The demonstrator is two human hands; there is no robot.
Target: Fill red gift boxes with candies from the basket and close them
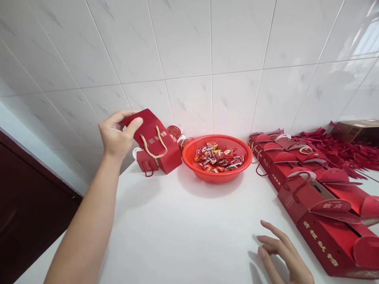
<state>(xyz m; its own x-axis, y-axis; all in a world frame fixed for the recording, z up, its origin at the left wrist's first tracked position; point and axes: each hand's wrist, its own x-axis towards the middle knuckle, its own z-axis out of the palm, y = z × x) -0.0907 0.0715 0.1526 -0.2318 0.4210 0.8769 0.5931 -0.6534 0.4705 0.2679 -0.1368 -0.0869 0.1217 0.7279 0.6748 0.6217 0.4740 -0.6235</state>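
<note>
At the back left, my left hand (118, 132) grips the top edge of a red gift box (168, 152), thumb on its near side. The box is tilted and has a beige rope handle and gold characters. Just behind and left of it is another small red box (146, 163) with a dark red cord, partly covered. My right hand (282, 254) hovers low over the front right of the white table (189, 232), fingers apart and nothing in them. An orange-red plastic basket (217, 177) of wrapped candies (217, 157) stands between the hands, farther back.
Rows of red gift boxes (318, 232) with rounded flaps and cord handles line the right side. Behind them lie a heap of dark red ribbons (322, 146) and a brown cardboard box (358, 132). White wall tiles (189, 102) rise behind the table.
</note>
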